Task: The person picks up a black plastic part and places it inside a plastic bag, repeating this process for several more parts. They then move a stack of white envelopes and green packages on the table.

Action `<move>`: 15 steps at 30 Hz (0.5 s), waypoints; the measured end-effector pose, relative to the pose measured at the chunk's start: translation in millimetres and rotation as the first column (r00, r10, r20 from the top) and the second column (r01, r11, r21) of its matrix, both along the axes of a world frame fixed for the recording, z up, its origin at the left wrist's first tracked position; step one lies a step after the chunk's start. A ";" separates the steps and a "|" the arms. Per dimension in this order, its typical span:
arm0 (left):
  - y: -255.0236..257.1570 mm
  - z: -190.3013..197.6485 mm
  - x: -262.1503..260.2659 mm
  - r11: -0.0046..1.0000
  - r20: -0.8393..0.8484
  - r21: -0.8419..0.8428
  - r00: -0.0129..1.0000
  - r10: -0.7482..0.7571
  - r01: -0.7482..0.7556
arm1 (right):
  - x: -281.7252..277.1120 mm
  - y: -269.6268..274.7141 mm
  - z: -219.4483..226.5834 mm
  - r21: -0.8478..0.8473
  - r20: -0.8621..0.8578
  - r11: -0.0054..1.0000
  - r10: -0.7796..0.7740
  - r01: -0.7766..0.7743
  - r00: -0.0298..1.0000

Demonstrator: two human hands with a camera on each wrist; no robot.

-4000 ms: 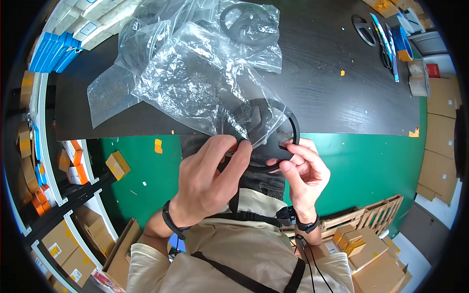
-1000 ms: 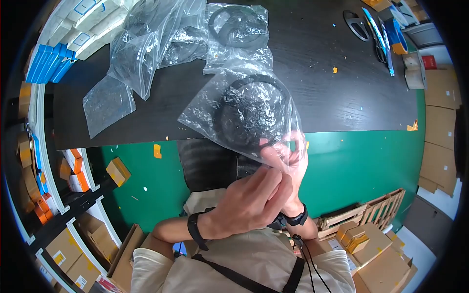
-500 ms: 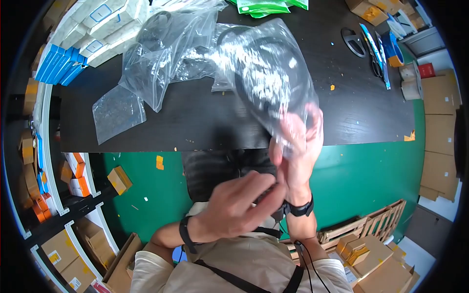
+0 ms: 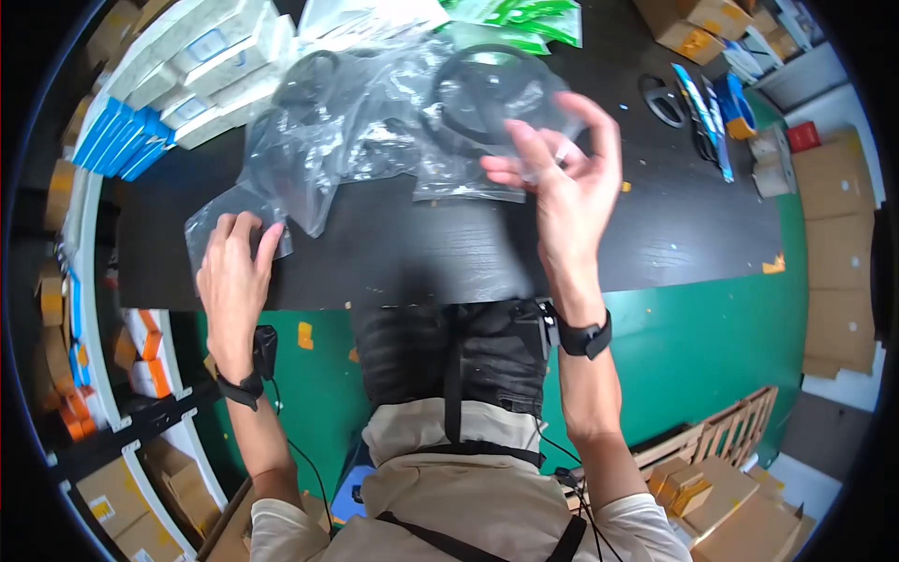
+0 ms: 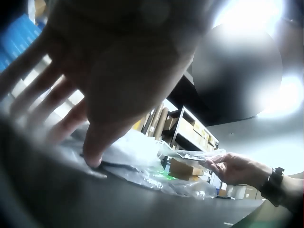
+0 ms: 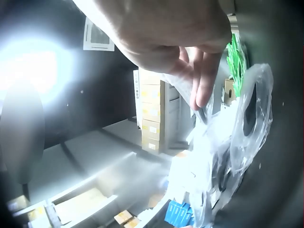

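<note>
My right hand [image 4: 569, 192] pinches the edge of a clear plastic bag [image 4: 506, 98] holding a black ring-shaped piece. This bag overlaps other clear bags with dark contents at the back of the table in the head view. The right wrist view shows thumb and fingertips [image 6: 203, 95] together on the plastic. Over at the left, my left hand [image 4: 234, 272] lies over a flat clear bag [image 4: 208, 225], fingers spread and partly covering it. Its thumb [image 5: 94, 152] points down close to the tabletop in the left wrist view.
White boxes [image 4: 229, 56] and blue boxes [image 4: 122, 140] are stacked at the back left. Green packets [image 4: 524, 19] lie at the back. A black loop-shaped piece [image 4: 662, 101] and a blue tape roll [image 4: 735, 108] sit right. The dark table's front edge [image 4: 655, 287] faces me.
Both hands were together at the bag; now they are apart. The right hand has carried the bag forward onto the other bags. The left hand has moved left to the flat bag.
</note>
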State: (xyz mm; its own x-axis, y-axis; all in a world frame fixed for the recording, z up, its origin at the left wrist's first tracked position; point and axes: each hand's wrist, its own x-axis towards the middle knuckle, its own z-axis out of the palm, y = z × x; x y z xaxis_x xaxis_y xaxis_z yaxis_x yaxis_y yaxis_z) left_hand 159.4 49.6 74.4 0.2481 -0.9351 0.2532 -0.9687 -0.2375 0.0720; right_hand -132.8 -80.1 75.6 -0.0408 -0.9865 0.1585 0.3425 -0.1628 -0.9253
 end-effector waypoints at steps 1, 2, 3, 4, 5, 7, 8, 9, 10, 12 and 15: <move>-5.2 -6.8 -1.0 0.999 0.054 0.032 0.998 -0.043 0.041 | -3.0 -8.2 -5.3 0.017 -0.041 0.998 0.059 -0.058 0.997; -10.0 -11.5 -2.1 0.997 0.023 0.025 0.997 -0.069 0.069 | -7.0 -14.9 -8.7 0.039 -0.082 0.993 0.118 -0.115 0.990; -13.9 -11.9 -1.4 0.997 0.013 0.040 0.998 -0.062 0.061 | -9.6 -20.8 -8.9 0.036 -0.109 0.995 0.096 -0.092 0.989; -16.5 -11.0 0.9 0.997 0.009 0.057 0.999 -0.049 0.049 | -9.3 -26.6 -8.8 0.043 -0.137 0.993 0.112 -0.107 0.984; -18.2 -12.1 3.3 0.997 0.010 0.073 0.999 -0.032 0.031 | -7.4 -32.0 -8.4 0.051 -0.161 0.991 0.133 -0.127 0.978; -20.2 -16.8 7.8 0.997 0.004 0.074 0.999 -0.037 0.037 | -3.1 -38.7 -8.1 0.050 -0.189 0.989 0.148 -0.141 0.971; -20.0 -18.5 10.0 0.996 0.012 0.084 0.999 -0.030 0.029 | 0.0 -41.6 -8.9 0.054 -0.222 0.983 0.182 -0.175 0.958; -19.0 -19.9 11.5 0.995 0.020 0.097 1.000 -0.021 0.019 | 2.3 -43.8 -9.4 0.062 -0.252 0.976 0.218 -0.210 0.943; -18.0 -19.4 12.7 0.995 0.016 0.092 1.000 -0.025 0.024 | 2.1 -45.4 -8.7 0.072 -0.281 0.968 0.253 -0.242 0.926; -15.0 -12.4 15.7 0.990 -0.029 0.140 0.999 0.016 -0.012 | -1.5 -42.4 -4.3 0.066 -0.337 0.960 0.277 -0.271 0.900; -3.3 -2.6 22.0 0.987 -0.046 0.144 0.996 0.075 -0.068 | -7.7 -29.0 5.0 0.073 -0.436 0.940 0.332 -0.335 0.837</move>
State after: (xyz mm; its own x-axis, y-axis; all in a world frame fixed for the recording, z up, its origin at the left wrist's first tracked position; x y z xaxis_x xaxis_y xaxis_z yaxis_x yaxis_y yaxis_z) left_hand 181.4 46.3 71.8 0.3245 -0.9401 0.1042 -0.9449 -0.3171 0.0814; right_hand -140.5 -109.2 80.6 0.3648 -0.9269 0.0882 -0.0603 -0.1180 -0.9912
